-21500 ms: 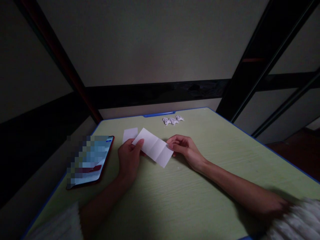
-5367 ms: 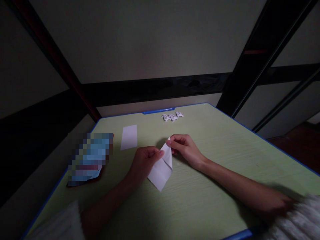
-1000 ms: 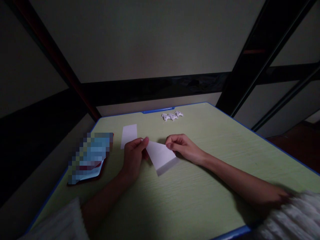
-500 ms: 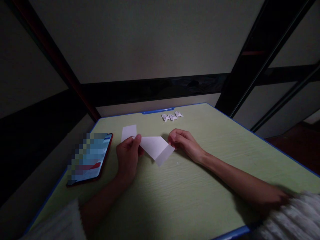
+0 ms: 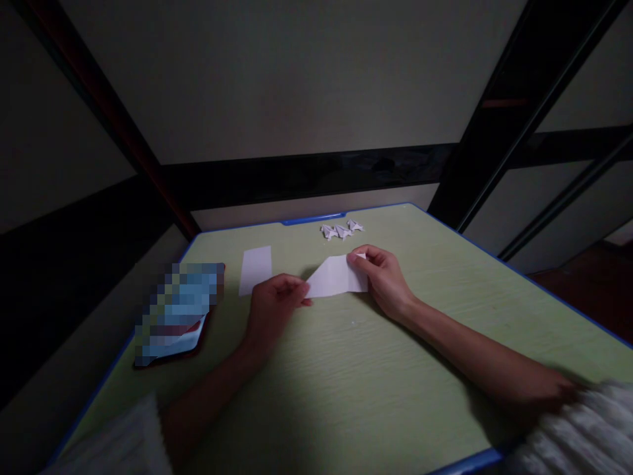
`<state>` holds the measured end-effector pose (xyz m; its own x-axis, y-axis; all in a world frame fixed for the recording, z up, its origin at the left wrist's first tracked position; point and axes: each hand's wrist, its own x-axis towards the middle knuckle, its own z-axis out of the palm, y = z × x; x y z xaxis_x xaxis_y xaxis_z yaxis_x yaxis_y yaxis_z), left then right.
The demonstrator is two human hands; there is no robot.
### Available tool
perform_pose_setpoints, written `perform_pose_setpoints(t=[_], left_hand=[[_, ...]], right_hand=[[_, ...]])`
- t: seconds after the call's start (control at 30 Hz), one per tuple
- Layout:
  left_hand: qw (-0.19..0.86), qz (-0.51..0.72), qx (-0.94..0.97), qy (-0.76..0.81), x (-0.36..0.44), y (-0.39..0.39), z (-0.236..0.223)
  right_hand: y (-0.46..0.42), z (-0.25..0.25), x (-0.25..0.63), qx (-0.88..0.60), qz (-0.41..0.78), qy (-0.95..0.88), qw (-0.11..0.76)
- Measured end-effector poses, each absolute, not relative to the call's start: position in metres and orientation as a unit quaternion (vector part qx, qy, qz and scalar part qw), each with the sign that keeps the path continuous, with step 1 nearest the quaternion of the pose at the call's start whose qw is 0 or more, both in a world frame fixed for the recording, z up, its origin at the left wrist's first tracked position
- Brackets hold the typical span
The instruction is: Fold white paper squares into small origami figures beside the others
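Note:
A partly folded white paper strip [image 5: 336, 277] with one slanted end is held just above the green table [image 5: 376, 369]. My left hand [image 5: 274, 307] pinches its left pointed end. My right hand [image 5: 383, 277] pinches its right end with thumb and fingers. Both hands are closed on the paper. A second, flat white paper slip [image 5: 256, 269] lies on the table to the left of my left hand.
A phone in a red case [image 5: 175, 313] lies near the table's left edge. Several small folded white paper figures [image 5: 341, 230] sit at the far edge by a blue handle [image 5: 313, 218]. A dark bed frame and a pale wall stand behind.
The paper has been turned and moved right and further away; its slanted end now points left. My right hand moved up and away, my left hand shifted right.

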<state>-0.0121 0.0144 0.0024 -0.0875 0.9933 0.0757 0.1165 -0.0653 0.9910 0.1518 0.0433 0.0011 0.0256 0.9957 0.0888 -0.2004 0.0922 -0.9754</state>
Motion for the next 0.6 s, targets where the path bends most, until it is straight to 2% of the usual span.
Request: perform_pose_setpoints(t=[0.1, 0.27, 0.47, 0.6], left_hand=[[0.473, 0.454, 0.567, 0.499, -0.008, 0.012, 0.0], [0.486, 0.424, 0.59, 0.486, -0.008, 0.011, -0.004], [0.464, 0.429, 0.599, 0.492, -0.011, 0.013, -0.004], [0.438, 0.444, 0.586, 0.517, -0.011, 0.014, -0.001]], right_hand=[[0.042, 0.003, 0.153, -0.426, 0.511, -0.479, 0.572], [0.035, 0.002, 0.146, -0.417, 0.504, -0.545, 0.524], [0.03, 0.002, 0.142, -0.404, 0.512, -0.573, 0.496], [0.03, 0.001, 0.144, -0.418, 0.49, -0.623, 0.445]])
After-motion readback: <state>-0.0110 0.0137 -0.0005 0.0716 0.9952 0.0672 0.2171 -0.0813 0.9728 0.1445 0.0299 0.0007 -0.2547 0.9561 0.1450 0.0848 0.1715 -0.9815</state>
